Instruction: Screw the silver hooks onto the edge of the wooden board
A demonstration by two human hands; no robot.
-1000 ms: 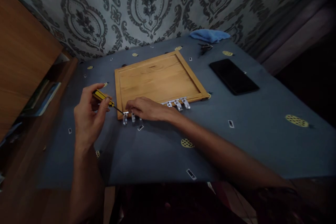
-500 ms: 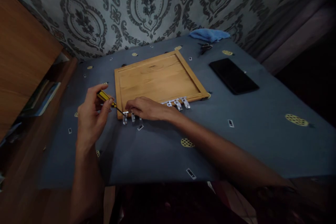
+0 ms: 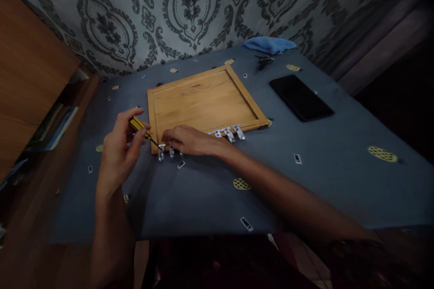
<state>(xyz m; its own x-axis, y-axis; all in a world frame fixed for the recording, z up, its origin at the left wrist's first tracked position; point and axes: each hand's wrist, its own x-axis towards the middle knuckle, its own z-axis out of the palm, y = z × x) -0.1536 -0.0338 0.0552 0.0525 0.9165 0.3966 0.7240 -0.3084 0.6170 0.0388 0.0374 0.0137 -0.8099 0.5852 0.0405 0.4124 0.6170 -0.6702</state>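
My left hand (image 3: 117,151) is closed round the yellow-and-black handle of a screwdriver (image 3: 137,124). The dark shaft slants down to the right, its tip at the leftmost silver hook (image 3: 161,153) on the near edge of a framed wooden board (image 3: 200,99). My right hand (image 3: 185,139) lies over that same edge with its fingers bent down onto the metal hook rail (image 3: 228,132), pressing it against the wood. Several hooks of the rail jut out past the board's near side. The middle of the rail is hidden under my right hand.
A black tablet-like device (image 3: 301,98) lies to the right on the blue patterned tablecloth (image 3: 271,203). Behind it are a dark tool (image 3: 263,62), unclear in kind, and a blue cloth (image 3: 270,45). Wooden furniture with a shelf (image 3: 64,126) borders the left side.
My left hand and the screwdriver handle have shifted slightly to the right, with the grip on the handle a little turned. The tip stays at the left hook; my right hand holds its place.
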